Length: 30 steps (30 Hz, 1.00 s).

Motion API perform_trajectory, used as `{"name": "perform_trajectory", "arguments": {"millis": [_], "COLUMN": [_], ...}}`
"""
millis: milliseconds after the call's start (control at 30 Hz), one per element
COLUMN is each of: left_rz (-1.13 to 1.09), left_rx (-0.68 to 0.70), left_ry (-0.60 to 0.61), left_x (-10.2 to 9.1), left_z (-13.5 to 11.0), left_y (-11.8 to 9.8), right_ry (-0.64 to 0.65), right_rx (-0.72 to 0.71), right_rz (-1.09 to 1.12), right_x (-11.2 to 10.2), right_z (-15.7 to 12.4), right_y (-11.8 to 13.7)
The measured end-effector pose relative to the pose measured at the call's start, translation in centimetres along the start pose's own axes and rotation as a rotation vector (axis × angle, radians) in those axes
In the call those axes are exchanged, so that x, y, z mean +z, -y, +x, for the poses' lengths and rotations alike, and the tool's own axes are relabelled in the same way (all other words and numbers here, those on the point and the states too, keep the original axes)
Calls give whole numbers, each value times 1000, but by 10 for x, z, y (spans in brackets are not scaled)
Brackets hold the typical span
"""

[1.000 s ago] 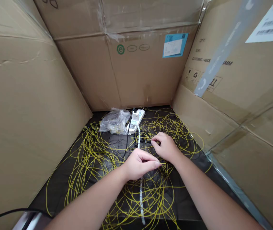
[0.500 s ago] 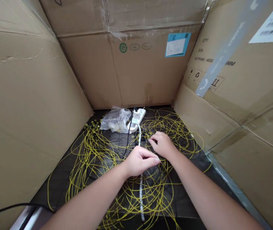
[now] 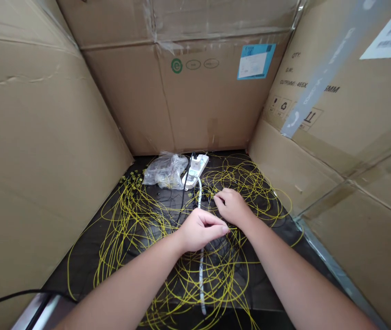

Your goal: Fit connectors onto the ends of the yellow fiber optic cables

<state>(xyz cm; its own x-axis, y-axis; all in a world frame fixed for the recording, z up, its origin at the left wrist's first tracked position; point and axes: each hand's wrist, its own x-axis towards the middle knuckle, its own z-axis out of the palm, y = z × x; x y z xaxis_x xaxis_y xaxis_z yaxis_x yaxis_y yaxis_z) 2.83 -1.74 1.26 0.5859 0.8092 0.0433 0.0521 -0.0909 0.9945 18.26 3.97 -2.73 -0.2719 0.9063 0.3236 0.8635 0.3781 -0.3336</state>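
A tangle of thin yellow cables (image 3: 137,220) covers a dark table top (image 3: 78,268). My left hand (image 3: 198,229) hovers over the middle of the tangle with its fingers pinched together on a yellow strand. My right hand (image 3: 231,207) lies just beyond it, fingers curled down and pinching at yellow strands near small black connector ends (image 3: 205,199). A white cord (image 3: 201,270) runs under my left hand toward the near edge.
A white power strip (image 3: 195,169) and a crumpled clear plastic bag (image 3: 164,170) lie at the back. Tall cardboard boxes (image 3: 195,101) wall in the table on the left, back and right. A black cable (image 3: 6,300) crosses the near left corner.
Both hands have stayed almost in place; my right hand has shifted slightly toward the left and nearer the black connector ends. The view has tilted a little.
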Motion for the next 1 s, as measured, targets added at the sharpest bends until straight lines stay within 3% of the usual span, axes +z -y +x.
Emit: {"name": "perform_trajectory", "arguments": {"millis": [233, 533, 1000], "left_rz": [6, 21, 6], "left_rx": [-3, -32, -38], "left_ry": [23, 9, -14], "left_x": [1, 0, 0], "left_z": [1, 1, 2], "left_y": [-4, 0, 4], "right_ry": [33, 161, 236], "right_rx": [74, 80, 91], "right_rz": [-15, -97, -163], "right_x": [3, -8, -11], "right_z": [8, 6, 1], "right_y": [6, 10, 13]}}
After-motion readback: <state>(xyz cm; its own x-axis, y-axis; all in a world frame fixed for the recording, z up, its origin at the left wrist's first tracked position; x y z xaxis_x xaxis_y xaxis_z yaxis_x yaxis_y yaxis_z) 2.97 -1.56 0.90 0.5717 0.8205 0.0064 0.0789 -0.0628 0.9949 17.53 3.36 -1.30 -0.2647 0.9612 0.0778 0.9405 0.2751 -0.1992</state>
